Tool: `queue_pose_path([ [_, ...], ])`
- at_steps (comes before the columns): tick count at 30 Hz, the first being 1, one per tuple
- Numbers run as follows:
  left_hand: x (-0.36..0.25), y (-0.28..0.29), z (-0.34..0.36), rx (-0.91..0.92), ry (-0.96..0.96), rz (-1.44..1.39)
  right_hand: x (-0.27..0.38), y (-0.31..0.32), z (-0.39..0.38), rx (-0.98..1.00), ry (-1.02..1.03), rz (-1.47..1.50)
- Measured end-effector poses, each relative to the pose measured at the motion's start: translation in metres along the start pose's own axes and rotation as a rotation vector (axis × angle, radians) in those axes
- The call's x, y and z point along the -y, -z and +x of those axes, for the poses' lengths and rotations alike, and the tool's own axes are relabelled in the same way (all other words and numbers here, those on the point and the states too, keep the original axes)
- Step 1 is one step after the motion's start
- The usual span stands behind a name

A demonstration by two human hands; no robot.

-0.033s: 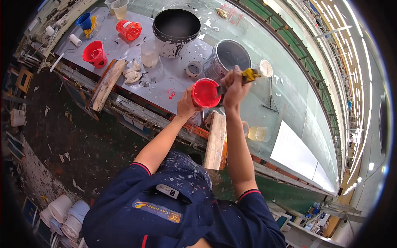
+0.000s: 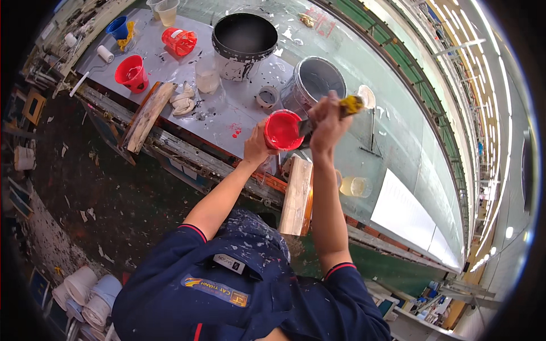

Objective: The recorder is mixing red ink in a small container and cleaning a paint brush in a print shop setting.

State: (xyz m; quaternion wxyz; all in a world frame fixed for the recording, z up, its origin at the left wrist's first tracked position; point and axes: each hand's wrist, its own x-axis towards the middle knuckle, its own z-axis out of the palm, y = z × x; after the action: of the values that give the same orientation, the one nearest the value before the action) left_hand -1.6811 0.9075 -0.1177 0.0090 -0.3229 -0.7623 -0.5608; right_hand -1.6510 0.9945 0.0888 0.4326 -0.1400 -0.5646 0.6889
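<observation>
Wrapped around the left side of a red plastic cup [image 2: 272, 116] is my left hand [image 2: 257, 143], holding it above the table's front edge. Bright red paint shows inside the cup, whose mouth is tipped toward me. My right hand [image 2: 329, 126] is closed on a scraper with a yellow, paint-stained handle [image 2: 351, 105]. The scraper's dark blade [image 2: 305, 127] is at the right rim of the cup; whether it touches the paint I cannot tell. Just beyond my hands stands a grey bucket [image 2: 291, 94] with grey paint inside. A small paint-smeared pot [image 2: 267, 96] sits to its left.
A large black-rimmed bucket [image 2: 242, 65], a clear cup [image 2: 207, 78], red cups [image 2: 131, 74] and a blue cup [image 2: 116, 27] stand farther left. Wooden pieces [image 2: 296, 193] jut over the table's front edge. Cups of yellowish liquid [image 2: 357, 186] and a white sheet [image 2: 401, 206] are at the right.
My right hand and the scraper have shifted slightly, the handle's end swinging a little to the right. My left hand and the red cup have stayed almost in place.
</observation>
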Motion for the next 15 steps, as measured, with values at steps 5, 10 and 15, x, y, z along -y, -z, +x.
queue_pose_path([
  [5,-0.001,0.007,-0.003,0.035,0.033,0.003,0.021,-0.007,-0.007,-0.037,0.152,0.081],
  [10,-0.002,0.004,0.001,0.029,0.032,0.004,-0.006,0.005,-0.014,0.001,0.086,0.029],
  [15,0.003,0.012,-0.001,0.031,0.033,0.026,0.034,-0.010,-0.008,0.083,0.269,0.213],
])
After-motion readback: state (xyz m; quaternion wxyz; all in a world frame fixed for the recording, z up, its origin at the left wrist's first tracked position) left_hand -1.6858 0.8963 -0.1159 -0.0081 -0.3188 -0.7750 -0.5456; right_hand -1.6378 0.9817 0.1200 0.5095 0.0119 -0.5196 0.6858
